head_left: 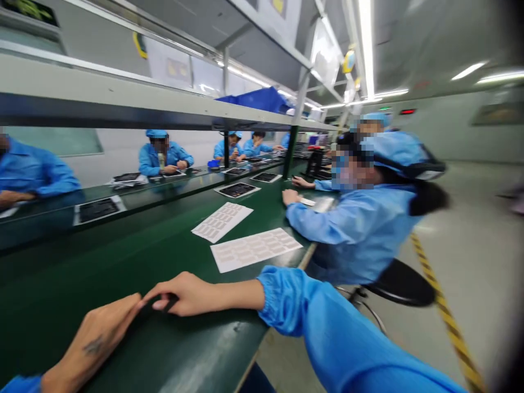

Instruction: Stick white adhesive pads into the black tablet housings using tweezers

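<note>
Green tabletop (123, 256): left hand (96, 327) and curled right hand (189, 293) meet at the fingertips; I cannot tell whether either grip holds anything. Apparently fine handling, next needing steadiness; two label sheets (256, 250) lie beyond.

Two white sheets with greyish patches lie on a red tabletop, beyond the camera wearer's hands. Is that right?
Not quite: the head view shows a dark green tabletop, not red. The two white sheets do lie on it, beyond the left hand and right hand.

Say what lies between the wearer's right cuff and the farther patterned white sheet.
The nearer, larger patterned sheet, on the green bench; head view.
</note>
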`<state>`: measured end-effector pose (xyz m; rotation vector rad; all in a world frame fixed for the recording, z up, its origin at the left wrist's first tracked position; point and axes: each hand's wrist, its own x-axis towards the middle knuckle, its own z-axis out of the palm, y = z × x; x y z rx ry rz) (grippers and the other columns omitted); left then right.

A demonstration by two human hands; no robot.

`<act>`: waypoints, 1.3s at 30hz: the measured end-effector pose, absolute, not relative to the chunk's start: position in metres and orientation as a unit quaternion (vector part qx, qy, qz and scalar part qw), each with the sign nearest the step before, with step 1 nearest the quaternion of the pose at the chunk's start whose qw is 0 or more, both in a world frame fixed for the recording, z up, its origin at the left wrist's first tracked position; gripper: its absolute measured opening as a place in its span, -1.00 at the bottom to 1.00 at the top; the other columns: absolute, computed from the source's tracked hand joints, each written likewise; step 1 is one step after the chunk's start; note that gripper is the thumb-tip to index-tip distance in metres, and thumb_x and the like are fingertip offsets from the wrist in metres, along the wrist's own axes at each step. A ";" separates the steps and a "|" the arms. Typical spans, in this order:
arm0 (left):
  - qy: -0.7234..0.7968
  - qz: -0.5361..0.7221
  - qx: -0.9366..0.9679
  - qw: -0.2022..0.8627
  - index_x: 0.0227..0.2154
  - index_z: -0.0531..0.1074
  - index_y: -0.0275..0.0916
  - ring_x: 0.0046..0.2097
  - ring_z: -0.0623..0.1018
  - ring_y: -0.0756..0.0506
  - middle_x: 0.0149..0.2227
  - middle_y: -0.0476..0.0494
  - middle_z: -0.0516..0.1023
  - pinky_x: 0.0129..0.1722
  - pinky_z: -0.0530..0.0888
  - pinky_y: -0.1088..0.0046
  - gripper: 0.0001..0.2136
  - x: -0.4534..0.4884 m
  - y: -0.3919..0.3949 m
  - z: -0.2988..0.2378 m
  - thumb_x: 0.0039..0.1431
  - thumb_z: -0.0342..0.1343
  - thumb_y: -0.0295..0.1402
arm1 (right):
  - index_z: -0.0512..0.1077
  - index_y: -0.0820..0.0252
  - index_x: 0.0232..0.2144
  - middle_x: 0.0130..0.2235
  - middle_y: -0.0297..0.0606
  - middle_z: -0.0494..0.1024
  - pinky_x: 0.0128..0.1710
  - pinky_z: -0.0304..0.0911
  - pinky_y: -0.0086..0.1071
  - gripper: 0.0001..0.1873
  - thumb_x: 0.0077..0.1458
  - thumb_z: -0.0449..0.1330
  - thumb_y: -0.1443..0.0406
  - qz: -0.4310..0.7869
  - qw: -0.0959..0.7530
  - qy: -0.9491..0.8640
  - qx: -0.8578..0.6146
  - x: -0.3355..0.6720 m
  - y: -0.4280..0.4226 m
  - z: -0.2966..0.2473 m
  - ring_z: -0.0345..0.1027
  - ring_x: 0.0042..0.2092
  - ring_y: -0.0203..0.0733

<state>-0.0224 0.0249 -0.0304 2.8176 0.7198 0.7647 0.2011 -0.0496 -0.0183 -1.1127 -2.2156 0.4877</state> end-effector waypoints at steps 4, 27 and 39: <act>0.212 0.202 0.953 0.079 -0.23 0.37 -0.13 -0.43 0.51 0.03 -0.39 0.06 0.53 -0.44 0.34 0.59 -0.68 -0.026 0.021 -0.024 0.42 -0.21 -0.09 | 0.48 0.19 0.04 -0.29 -0.30 0.61 -0.30 0.24 -0.52 -0.61 0.15 0.16 0.39 0.178 0.347 -0.842 -0.373 0.197 -0.059 -0.027 0.46 -0.31 -0.29; 0.287 0.170 0.939 0.083 0.15 0.25 -0.11 0.15 0.36 -0.13 0.15 -0.12 0.38 0.17 0.27 0.23 -0.65 0.023 0.036 -0.031 0.44 -0.23 -0.15 | 0.57 0.34 -0.12 -0.32 -0.13 0.64 -0.34 0.27 -0.46 -0.69 0.19 0.09 0.38 0.223 0.347 -0.858 -0.306 0.176 -0.079 -0.032 0.47 -0.35 -0.24; 0.332 0.084 0.928 0.147 0.37 -0.03 -0.17 0.41 -0.06 -0.34 0.41 -0.27 -0.06 0.34 -0.04 0.02 -0.37 0.197 0.101 -0.033 0.34 -0.25 0.02 | 0.54 0.22 -0.08 -0.15 -0.18 0.67 -0.18 0.34 -0.47 -0.72 0.21 0.11 0.39 0.239 0.295 -0.873 -0.306 0.181 -0.087 -0.023 0.55 -0.14 -0.20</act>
